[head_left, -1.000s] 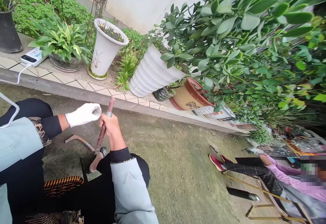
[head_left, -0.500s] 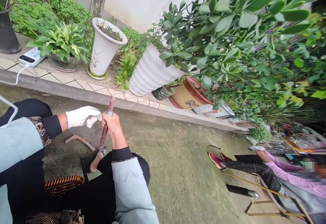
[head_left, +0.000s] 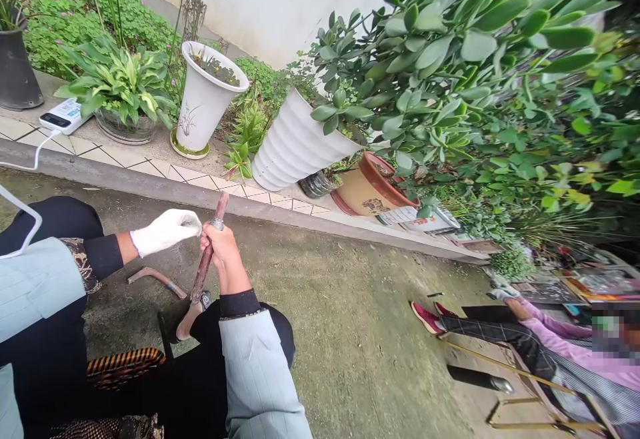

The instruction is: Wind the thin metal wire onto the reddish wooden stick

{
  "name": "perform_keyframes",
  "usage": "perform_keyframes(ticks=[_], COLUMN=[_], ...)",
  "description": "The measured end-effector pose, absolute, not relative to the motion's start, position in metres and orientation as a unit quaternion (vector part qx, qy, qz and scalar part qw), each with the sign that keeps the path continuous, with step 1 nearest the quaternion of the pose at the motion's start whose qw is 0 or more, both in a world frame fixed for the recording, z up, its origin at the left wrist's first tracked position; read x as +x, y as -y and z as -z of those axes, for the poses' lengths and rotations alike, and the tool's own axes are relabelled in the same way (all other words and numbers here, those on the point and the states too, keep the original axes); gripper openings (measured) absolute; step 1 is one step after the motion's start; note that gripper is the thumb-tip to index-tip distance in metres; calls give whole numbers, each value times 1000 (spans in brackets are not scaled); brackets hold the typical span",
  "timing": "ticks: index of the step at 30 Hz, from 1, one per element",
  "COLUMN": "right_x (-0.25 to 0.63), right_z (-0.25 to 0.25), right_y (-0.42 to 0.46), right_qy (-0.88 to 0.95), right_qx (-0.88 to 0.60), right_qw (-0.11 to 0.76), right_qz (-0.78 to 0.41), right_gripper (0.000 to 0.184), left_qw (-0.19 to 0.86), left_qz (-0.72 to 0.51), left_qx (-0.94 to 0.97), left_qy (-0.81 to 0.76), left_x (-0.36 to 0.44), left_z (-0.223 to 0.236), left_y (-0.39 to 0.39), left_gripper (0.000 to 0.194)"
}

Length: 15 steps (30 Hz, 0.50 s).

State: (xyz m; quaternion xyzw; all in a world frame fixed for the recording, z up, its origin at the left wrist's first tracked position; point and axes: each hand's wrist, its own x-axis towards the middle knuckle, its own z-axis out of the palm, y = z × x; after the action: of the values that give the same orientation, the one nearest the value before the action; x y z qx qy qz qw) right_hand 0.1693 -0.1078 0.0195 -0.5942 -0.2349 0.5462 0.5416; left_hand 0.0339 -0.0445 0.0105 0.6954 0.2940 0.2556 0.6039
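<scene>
My right hand [head_left: 223, 252], bare, is wrapped around a reddish-brown wooden stick [head_left: 204, 271]. The stick slants from above my fist down toward my foot. A grey band of what looks like wire or cord [head_left: 216, 223] circles it at the top of my fist. In a white glove, my left hand [head_left: 167, 232] has its fingertips pinched together just left of the band. What they pinch is too small to make out. Below my hands, a curved wooden stick [head_left: 157, 278] with a wrapped band near one end lies on the ground.
An orange-and-black woven basket [head_left: 127, 360] sits by my legs. Ahead runs a tiled ledge [head_left: 160, 169] with a white flowerpot [head_left: 205, 106], a ribbed white pot [head_left: 300, 142] and a white device [head_left: 65, 118] on a cable. At right, another person [head_left: 555, 342] sits near a metal frame.
My gloved left hand has turned slightly, its fingers now drawn together in a pinch beside the stick. My right hand keeps its grip in nearly the same place.
</scene>
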Motion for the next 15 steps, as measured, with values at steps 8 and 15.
perform_keyframes(ticks=[8, 15], right_x=[191, 199], right_z=[-30, -16], right_y=[113, 115], right_qy=[239, 329], right_qx=[-474, -458], right_qw=[509, 535], right_qz=[-678, -628], right_gripper=[31, 21], left_qw=[610, 544], left_qz=[-245, -180], left_qx=[666, 742], left_qy=[-352, -348], left_x=[33, 31], left_z=[-7, -2], left_y=[41, 34], left_gripper=[29, 24])
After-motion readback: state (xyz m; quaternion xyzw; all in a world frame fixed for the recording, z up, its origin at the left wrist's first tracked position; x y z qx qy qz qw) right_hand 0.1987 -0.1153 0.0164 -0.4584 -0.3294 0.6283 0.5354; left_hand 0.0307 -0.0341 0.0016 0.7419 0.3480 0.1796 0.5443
